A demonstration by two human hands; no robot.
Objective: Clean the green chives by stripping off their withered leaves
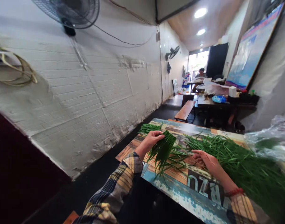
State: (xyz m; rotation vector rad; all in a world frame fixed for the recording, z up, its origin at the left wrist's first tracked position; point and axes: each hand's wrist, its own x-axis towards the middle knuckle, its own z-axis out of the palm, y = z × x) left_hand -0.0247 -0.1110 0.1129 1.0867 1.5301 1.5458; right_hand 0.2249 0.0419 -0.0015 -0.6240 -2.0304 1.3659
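Observation:
My left hand [153,139] is closed around a bunch of green chives [164,147], held over the near side of the table. The cut ends point up and the leaf tips hang down. To its right, my right hand [206,160] has its fingertips pinched at the pale ends of a few loose chives [181,152]. A large heap of chives [235,158] spreads over the table's right side, partly behind my right forearm. Beyond my left hand lies a smaller, neater bundle of chives [150,128].
The patterned wooden table [170,189] has a near edge close to me. A clear plastic bag [273,140] lies at the right. Beyond stand a bench [185,111] and cluttered tables [203,101], with a person [201,73] far back. A white wall [105,87] runs along the left.

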